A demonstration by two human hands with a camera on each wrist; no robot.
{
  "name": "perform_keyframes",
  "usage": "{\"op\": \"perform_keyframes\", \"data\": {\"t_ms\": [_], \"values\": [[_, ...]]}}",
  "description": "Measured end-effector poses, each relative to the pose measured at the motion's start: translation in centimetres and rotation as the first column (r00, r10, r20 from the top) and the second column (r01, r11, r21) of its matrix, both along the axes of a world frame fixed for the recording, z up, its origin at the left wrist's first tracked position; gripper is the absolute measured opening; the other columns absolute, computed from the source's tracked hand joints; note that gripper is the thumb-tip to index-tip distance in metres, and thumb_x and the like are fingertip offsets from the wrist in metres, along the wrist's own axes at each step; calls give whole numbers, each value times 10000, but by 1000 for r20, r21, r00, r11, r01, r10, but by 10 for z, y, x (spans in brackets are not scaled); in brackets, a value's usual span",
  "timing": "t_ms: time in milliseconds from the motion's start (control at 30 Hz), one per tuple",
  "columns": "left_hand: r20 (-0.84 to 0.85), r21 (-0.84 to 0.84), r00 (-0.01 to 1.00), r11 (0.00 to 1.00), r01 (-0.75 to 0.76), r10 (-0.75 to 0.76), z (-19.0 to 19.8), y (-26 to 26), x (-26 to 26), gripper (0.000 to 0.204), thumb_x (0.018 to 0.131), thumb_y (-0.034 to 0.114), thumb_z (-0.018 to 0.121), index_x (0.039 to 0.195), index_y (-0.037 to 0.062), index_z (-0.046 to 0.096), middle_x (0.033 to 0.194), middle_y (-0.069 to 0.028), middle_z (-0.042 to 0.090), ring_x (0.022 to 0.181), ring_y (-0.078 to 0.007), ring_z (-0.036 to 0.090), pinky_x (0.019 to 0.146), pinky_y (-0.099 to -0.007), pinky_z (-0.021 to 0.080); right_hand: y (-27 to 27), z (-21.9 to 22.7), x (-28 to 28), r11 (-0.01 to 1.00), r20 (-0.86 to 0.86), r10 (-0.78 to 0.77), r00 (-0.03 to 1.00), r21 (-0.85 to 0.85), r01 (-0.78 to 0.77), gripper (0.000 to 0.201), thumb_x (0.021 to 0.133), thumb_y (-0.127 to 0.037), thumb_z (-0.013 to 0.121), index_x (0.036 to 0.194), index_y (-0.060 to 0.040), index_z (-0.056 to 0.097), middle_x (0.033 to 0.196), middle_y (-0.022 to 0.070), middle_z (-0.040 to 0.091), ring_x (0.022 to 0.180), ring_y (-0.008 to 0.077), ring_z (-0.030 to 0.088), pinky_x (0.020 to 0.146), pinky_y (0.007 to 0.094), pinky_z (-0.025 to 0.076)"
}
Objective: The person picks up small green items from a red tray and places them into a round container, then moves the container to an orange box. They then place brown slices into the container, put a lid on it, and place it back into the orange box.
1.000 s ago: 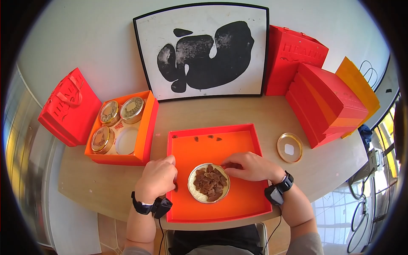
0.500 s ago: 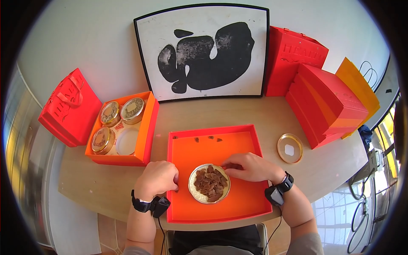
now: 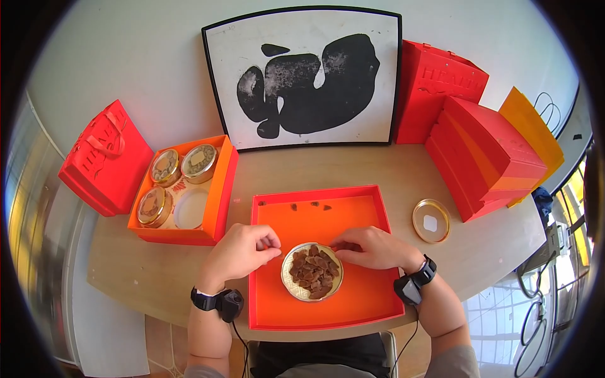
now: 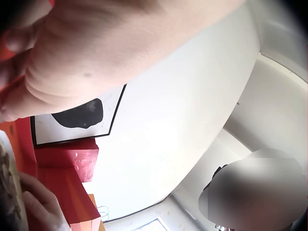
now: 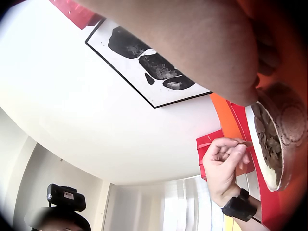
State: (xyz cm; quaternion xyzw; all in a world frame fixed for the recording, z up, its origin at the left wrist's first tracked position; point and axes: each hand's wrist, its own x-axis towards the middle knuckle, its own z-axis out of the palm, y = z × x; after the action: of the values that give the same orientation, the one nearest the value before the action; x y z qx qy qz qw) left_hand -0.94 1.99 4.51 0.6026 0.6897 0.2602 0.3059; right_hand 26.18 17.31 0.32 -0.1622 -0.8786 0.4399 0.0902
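Note:
A round clear jar [image 3: 293,286], half filled with thin brown dried slices [image 3: 313,272], stands inside a shallow orange tray [image 3: 353,302]. At the jar's right rim is my right hand [image 3: 373,247], its thumb and fingers gripping the edge. My left hand [image 3: 242,249] hovers over the tray's left wall, just left of the jar. Between its thumb and forefinger the right wrist view shows a small brown slice [image 5: 247,143]. Several dark pieces [image 3: 293,206] lie in a row along the tray's far side.
To the left stands an orange box [image 3: 217,195] with three lidded jars and one vacant round slot, beside a red bag [image 3: 104,157]. A gold-rimmed lid [image 3: 431,220] lies right of the tray. Red boxes [image 3: 485,151], another red bag [image 3: 441,82] and a framed picture [image 3: 302,82] stand behind.
My left hand has lifted from the tray's left side, where a dark piece lay near its fingers, and turned toward the jar with a slice pinched. My right hand has stayed at the jar.

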Motion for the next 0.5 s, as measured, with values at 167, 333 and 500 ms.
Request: {"op": "perform_keyframes", "data": {"t_ms": [167, 333, 500], "values": [[386, 7, 920, 996, -86, 76, -9, 7, 3, 96, 963, 37, 682, 993, -49, 713, 850, -86, 754, 778, -132, 739, 628, -271, 578, 0, 1, 0, 1000, 14, 1, 1000, 14, -1, 310, 985, -230, 650, 1181, 3, 710, 1048, 178, 748, 940, 319, 729, 840, 393, 574], [433, -7, 899, 997, -75, 71, -14, 9, 4, 135, 977, 30, 659, 1045, -71, 717, 890, -97, 760, 781, -135, 741, 637, -262, 588, 1, -1, 1, 1000, 11, 5, 1000, 26, -6, 312, 986, -231, 647, 1182, 3, 708, 1054, 178, 745, 942, 324, 725, 841, 395, 573], [418, -55, 904, 996, -68, 85, -17, 11, 5, 183, 956, 18, 677, 1110, -68, 724, 899, -105, 765, 809, -127, 737, 676, -262, 590, 2, -1, 1, 999, 18, 4, 1000, 38, -4, 318, 987, -239, 646, 1181, 5, 706, 1053, 178, 744, 941, 325, 724, 844, 398, 571]]}}
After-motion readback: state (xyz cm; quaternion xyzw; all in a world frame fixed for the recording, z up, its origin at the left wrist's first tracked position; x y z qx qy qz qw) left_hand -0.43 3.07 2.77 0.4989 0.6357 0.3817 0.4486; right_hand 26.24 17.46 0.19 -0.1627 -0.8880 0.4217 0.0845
